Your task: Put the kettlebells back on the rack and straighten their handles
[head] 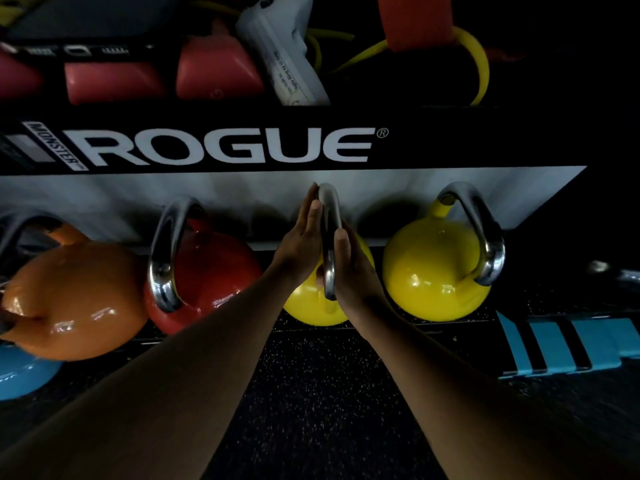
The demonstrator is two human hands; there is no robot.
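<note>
A yellow kettlebell [308,308] sits on the lower shelf of the black rack [221,147], its steel handle [329,237] edge-on to me. My left hand [303,237] lies flat against the handle's left side and my right hand [353,268] presses flat on its right side, fingers straight, so the handle is clamped between both palms. A second yellow kettlebell [436,271] stands to the right with its handle turned at an angle. To the left are a red kettlebell [207,271] and an orange kettlebell [72,296], both handles skewed.
A blue kettlebell [20,375] shows at the lower left edge. The upper shelf holds pink weights [114,81], a white device [284,64] and yellow bands [481,64]. Blue-striped equipment [561,348] lies on the speckled black floor [311,393] at the right.
</note>
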